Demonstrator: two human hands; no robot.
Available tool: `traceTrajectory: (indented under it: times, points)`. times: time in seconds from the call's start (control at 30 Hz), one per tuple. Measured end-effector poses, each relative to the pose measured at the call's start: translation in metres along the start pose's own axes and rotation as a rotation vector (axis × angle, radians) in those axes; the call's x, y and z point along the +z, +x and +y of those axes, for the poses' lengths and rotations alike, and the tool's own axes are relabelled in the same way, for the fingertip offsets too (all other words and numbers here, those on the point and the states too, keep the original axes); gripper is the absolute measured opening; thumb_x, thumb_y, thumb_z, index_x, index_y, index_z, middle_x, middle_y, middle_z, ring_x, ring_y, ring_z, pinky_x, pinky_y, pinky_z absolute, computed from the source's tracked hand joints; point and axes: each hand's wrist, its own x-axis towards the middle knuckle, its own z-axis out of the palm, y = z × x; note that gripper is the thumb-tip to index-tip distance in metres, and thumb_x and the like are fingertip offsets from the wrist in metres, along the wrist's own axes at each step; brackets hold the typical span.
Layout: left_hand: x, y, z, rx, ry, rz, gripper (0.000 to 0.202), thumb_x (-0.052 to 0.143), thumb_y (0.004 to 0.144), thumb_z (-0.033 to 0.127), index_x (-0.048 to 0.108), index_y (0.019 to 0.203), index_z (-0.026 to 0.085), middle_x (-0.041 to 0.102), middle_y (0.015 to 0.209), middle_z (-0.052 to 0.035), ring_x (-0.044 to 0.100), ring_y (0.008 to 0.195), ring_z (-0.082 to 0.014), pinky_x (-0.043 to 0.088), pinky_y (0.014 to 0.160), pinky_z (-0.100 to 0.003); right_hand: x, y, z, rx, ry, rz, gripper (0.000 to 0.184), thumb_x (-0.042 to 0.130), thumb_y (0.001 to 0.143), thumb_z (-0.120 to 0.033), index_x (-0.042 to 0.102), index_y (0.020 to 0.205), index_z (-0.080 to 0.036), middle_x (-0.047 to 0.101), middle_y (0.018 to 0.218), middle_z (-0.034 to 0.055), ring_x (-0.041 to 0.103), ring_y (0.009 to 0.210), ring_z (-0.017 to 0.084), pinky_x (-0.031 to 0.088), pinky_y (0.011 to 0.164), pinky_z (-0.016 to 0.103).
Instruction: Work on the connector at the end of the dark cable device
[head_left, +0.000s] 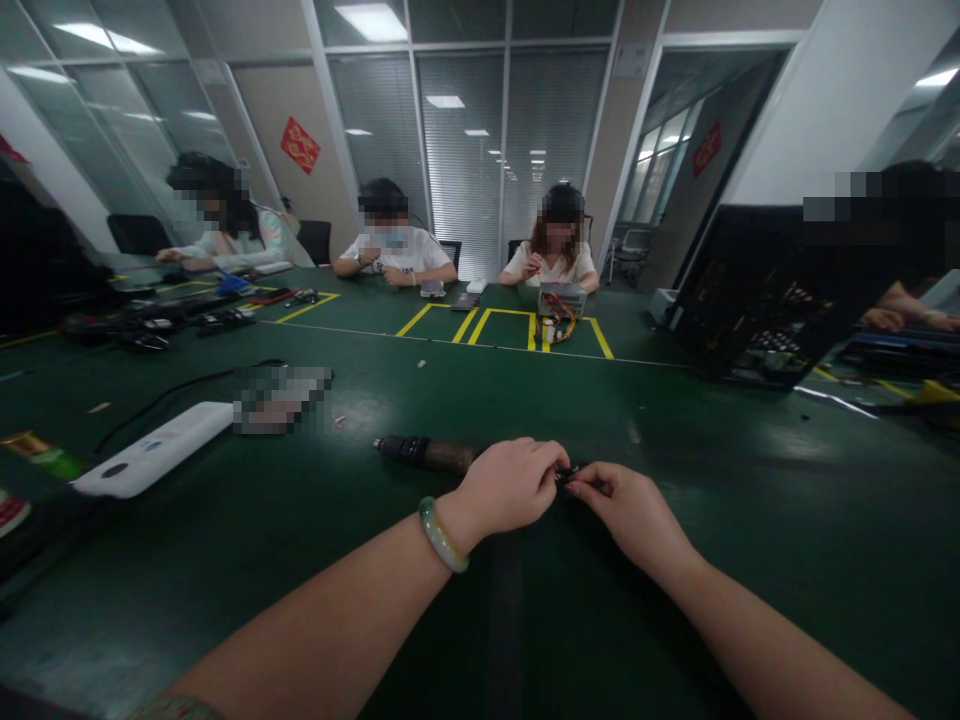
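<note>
An electric screwdriver (pixel 448 457) with a black collar, a metal tip and a brownish body lies along the green table, its tip to the left. My left hand (pixel 510 487), above a jade-like bangle (pixel 441 535), is closed over the screwdriver's right end and hides it. Close beside those fingertips, my right hand (pixel 634 508) pinches thumb and fingers together on a small dark part at that end. What exactly the right fingers hold is too small and dark to make out.
A white power-strip-like case (pixel 157 450) lies on the left, beside a blurred flat object (pixel 281 400). Dark cables (pixel 150 325) are heaped farther back. A black computer case (pixel 742 295) stands at right. Several people sit around the table, one behind a grey box with coloured wires (pixel 561 300).
</note>
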Motion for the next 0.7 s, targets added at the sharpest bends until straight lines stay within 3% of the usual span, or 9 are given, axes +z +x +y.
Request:
traceTrajectory:
  times: [0.7]
  points:
    - [-0.0009, 0.0014, 0.0018, -0.017, 0.012, -0.005, 0.011, 0.049, 0.095, 0.028, 0.055, 0.102, 0.022, 0.063, 0.093, -0.0010, 0.059, 0.087, -0.0189, 0.046, 0.076, -0.032, 0.0002, 0.0013, 0.0001, -0.019, 0.000, 0.014, 0.015, 0.060, 0.086, -0.035, 0.072, 0.084, -0.027, 0.072, 0.083, -0.0020, 0.065, 0.076, 0.019, 0.044, 0.064, 0.027]
